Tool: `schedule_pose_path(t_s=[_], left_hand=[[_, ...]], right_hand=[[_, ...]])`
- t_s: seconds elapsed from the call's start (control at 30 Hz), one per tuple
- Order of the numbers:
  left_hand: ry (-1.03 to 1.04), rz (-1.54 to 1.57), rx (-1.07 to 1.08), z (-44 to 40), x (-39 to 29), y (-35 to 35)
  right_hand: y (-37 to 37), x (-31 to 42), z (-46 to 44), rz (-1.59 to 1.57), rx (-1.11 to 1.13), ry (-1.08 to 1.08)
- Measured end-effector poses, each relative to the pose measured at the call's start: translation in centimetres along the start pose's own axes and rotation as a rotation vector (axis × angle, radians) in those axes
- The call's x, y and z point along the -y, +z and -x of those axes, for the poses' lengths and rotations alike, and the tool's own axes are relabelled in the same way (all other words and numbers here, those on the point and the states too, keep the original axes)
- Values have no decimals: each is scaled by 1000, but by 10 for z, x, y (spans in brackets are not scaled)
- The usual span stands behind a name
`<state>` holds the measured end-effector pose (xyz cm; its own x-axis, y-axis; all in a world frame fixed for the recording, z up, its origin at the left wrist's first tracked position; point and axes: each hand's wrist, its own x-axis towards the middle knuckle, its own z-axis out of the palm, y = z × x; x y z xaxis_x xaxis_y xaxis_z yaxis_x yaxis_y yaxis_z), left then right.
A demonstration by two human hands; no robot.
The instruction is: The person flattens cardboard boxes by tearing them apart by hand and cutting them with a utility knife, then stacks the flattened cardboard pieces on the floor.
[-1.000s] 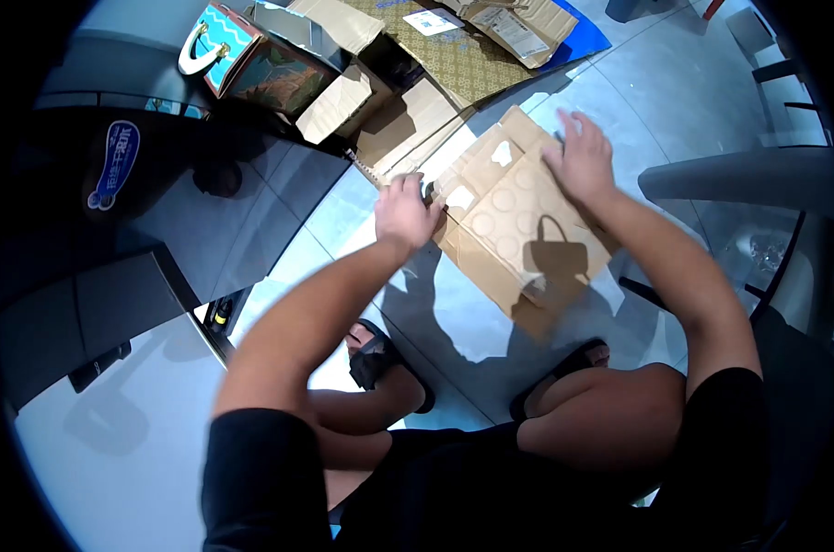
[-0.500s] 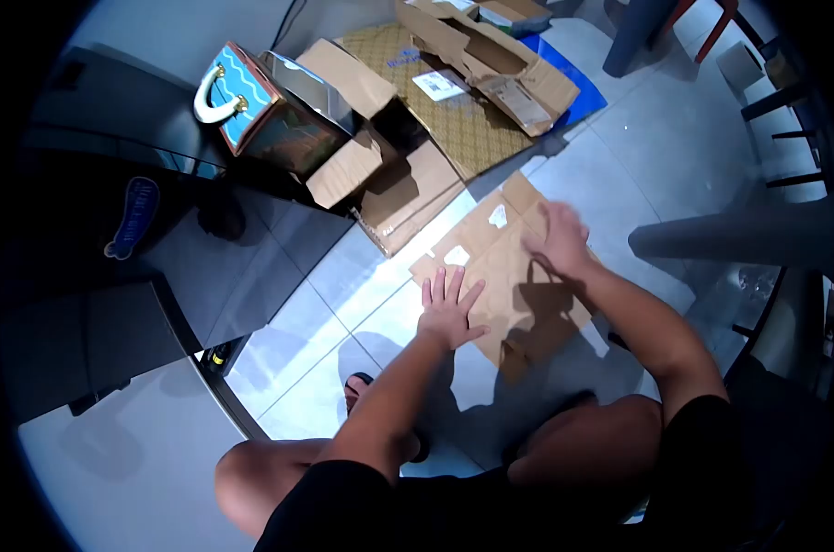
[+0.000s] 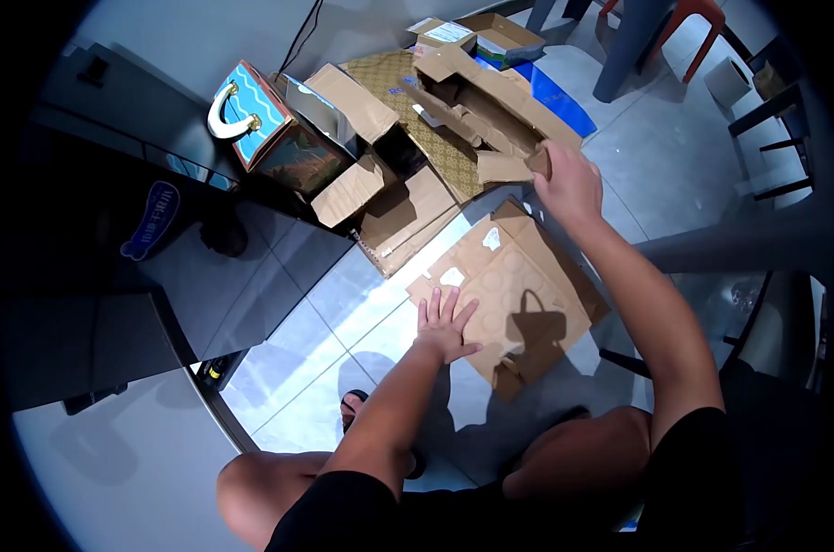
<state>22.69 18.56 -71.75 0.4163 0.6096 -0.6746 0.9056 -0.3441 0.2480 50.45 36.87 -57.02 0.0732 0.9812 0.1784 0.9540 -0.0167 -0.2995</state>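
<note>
A flattened cardboard sheet (image 3: 527, 276) with torn white label patches lies on the tiled floor in front of me. My left hand (image 3: 445, 329) rests flat on its left edge, fingers spread. Farther out, my right hand (image 3: 571, 184) is closed on a flap at the near end of an open, partly collapsed cardboard box (image 3: 491, 115). That box is tilted on top of a gold patterned cardboard panel (image 3: 472, 155). The fingertips of my right hand are partly hidden behind the flap.
Left of the panel is another open cardboard box (image 3: 408, 221). Behind it stands a colourful box with a white handle (image 3: 270, 133). A blue sheet (image 3: 564, 101), a small open box (image 3: 504, 39) and a red stool (image 3: 698, 28) are at the back. A grey table leg (image 3: 739, 247) is at right.
My right hand has moved up and away from the flat sheet and taken hold of the open box's flap. The box has shifted and turned slightly. My left hand stays on the sheet.
</note>
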Motion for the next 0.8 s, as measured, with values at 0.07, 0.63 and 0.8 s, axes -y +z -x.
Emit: schedule_pose_path(t_s=[0.07,0.63,0.8], left_hand=[[11,-32,110,1,0,-18],[-185,1301,-207,40,-13,-182],[107,998,-484,45,-28,-184]], right_hand=[[-14,1,27,-8,-27,-13],[-19,40,119,-1130,535,105],[-54,29,127,-101,319,-541]])
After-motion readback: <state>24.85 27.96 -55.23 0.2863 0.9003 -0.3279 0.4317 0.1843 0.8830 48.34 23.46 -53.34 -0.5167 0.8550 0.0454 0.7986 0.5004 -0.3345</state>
